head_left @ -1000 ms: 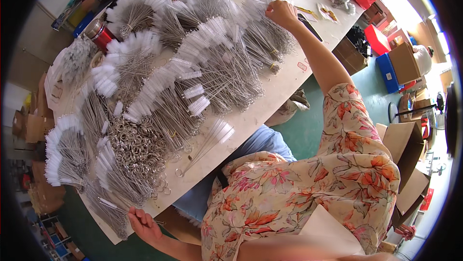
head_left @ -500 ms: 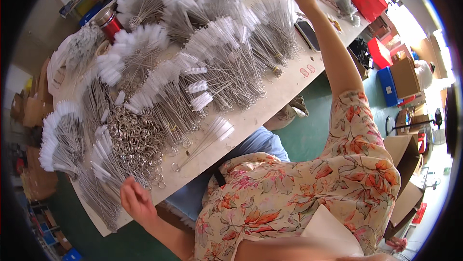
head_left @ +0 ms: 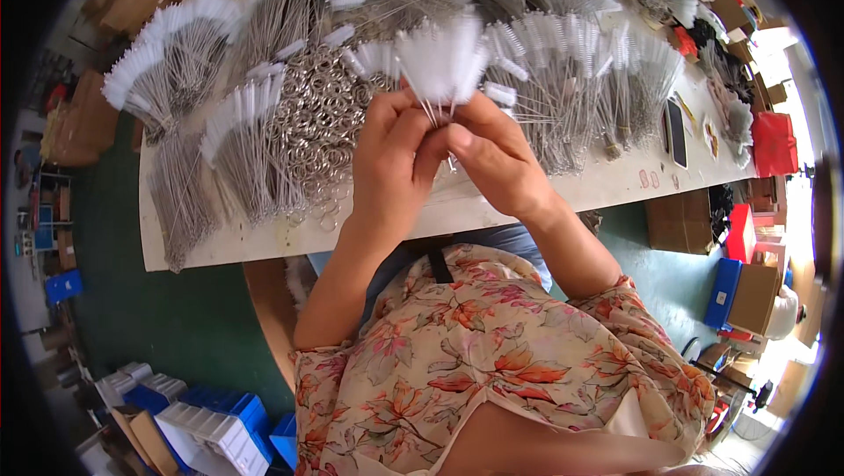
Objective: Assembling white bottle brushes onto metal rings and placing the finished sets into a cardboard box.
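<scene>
Both hands meet in front of my chest, over the table's near edge. My left hand (head_left: 389,155) has its fingers closed round the wire stems of a small bunch of white-bristled wire brushes (head_left: 446,58). My right hand (head_left: 499,155) grips the same stems from the other side, its thumb toward my left fingers. The bristle heads fan out above the fingers, slightly blurred; the lower stems are mostly hidden by the hands. Just beyond my left hand lies a heap of metal rings (head_left: 316,116). A few loose rings (head_left: 327,217) lie near the table edge.
Several bundles of white wire brushes (head_left: 563,63) cover the pale table (head_left: 264,247). A dark phone (head_left: 675,133) lies at the right, before a red bag (head_left: 775,144). Blue and white bins (head_left: 211,436) stand on the floor at lower left, cardboard boxes (head_left: 681,219) at right.
My right hand has come back from the far side of the table, and my left hand has lifted from beside the rings. Both now hold a brush bunch. The view has turned.
</scene>
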`<state>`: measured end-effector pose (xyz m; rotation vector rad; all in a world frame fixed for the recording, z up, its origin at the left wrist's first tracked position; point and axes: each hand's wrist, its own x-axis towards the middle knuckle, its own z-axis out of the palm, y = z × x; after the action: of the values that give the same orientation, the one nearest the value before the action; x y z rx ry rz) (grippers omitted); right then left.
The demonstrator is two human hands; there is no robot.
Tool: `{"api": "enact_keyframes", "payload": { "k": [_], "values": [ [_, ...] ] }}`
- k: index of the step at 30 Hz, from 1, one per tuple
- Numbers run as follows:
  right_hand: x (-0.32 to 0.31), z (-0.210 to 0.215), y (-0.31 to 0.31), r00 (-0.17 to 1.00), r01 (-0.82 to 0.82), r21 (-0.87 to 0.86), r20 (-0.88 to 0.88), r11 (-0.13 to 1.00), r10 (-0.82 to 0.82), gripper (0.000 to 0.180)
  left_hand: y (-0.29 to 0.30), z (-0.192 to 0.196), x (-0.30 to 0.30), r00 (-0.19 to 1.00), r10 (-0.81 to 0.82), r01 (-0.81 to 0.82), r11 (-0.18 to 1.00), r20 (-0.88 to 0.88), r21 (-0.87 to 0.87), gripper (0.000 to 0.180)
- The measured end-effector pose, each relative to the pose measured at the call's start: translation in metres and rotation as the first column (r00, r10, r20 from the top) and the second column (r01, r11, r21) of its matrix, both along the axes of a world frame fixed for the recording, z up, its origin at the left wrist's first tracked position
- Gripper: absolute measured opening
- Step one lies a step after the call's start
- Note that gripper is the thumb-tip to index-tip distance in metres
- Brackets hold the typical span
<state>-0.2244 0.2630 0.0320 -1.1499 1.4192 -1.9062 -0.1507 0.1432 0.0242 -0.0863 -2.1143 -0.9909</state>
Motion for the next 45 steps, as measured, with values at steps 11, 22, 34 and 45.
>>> {"api": "enact_keyframes", "payload": {
  "k": [11, 22, 34, 45],
  "values": [
    [0.017, -0.018, -0.002, 0.857, -0.032, 0.110, 0.515, 0.993, -0.029, 0.036, -0.001, -0.027, 0.031, 0.910, -0.317, 0.402, 0.834, -0.269, 0.377, 0.012],
    [0.020, 0.007, 0.000, 0.964, -0.182, 0.386, 0.253, 0.904, 0.086, 0.018, -0.065, -0.011, 0.040, 0.958, -0.166, 0.229, 0.933, -0.232, 0.277, 0.078],
    [0.040, 0.008, 0.010, 0.963, -0.256, 0.532, 0.209, 0.807, 0.168, 0.015, -0.033, -0.026, 0.067, 0.927, -0.375, 0.359, 0.883, -0.005, 0.302, 0.017],
    [0.001, -0.053, 0.157, 0.519, 0.774, 0.616, -0.751, 0.149, 0.407, 0.014, -0.023, -0.095, 0.092, 0.778, 0.106, -0.246, 0.958, 0.620, 0.145, 0.013]
  ]
}}
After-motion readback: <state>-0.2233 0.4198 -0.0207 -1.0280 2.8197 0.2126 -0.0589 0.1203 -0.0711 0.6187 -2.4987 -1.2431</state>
